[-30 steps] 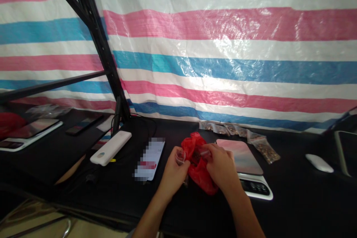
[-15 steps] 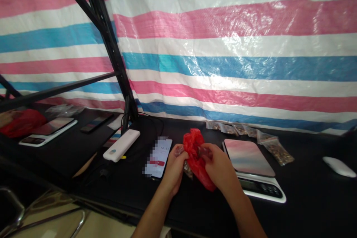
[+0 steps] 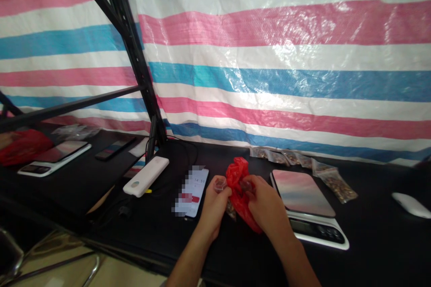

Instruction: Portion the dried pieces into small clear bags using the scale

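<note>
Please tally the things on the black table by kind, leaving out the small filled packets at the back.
Scales: 2
Phones: 2
Red bags: 2
Power banks: 1
Computer mice: 1
Total: 8

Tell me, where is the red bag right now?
In the head view the red bag sits low and centre, pinched between the left hand and right hand, just left of the scale.
</note>
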The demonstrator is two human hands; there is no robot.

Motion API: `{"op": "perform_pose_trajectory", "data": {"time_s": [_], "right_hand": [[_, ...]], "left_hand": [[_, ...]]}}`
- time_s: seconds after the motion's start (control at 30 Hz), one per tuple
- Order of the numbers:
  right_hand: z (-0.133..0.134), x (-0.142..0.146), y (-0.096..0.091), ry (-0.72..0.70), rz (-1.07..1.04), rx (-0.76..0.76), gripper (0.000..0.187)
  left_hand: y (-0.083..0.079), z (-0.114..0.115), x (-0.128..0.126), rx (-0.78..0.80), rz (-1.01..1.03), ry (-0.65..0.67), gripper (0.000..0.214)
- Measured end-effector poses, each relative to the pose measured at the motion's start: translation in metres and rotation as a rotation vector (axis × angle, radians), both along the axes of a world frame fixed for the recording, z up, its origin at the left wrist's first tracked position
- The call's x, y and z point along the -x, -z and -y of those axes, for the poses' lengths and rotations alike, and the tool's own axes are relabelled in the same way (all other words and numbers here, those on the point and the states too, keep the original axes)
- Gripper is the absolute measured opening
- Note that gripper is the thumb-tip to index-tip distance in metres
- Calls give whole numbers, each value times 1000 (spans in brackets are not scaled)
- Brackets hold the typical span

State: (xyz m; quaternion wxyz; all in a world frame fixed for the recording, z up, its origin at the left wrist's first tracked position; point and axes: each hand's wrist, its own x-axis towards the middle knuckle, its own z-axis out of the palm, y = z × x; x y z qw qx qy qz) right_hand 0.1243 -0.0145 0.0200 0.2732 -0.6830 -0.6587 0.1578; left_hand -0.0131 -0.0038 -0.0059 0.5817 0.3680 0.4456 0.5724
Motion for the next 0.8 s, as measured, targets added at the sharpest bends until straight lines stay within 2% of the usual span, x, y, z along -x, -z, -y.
{"op": "perform_pose_trajectory", "data": {"time_s": [0.17, 0.3, 0.37, 0.47, 0.57, 0.7, 0.8], "right_hand": [[-1, -2, -1, 29, -101, -6, 36], [-2, -12, -6, 125, -179, -30, 28], [-2, -18, -10, 135, -237, -46, 26], [1, -23, -19, 56, -318, -86, 26], [6, -19, -28, -103, -320, -186, 26], [10, -8, -32, -334, -189, -293, 30], [10, -2, -28, -384, -61, -365, 37]], "left_hand": [[-4, 1, -3, -33, -40, -8, 18], [-3, 0, -2, -175, -245, -101, 24], [0, 1, -1, -214, -344, -103, 29], [2, 4, -1, -219, -407, -48, 37], [0, 7, -3, -228, -423, -8, 45], [-3, 10, -5, -237, -375, 45, 54], [-4, 10, -5, -261, -364, 66, 58]]}}
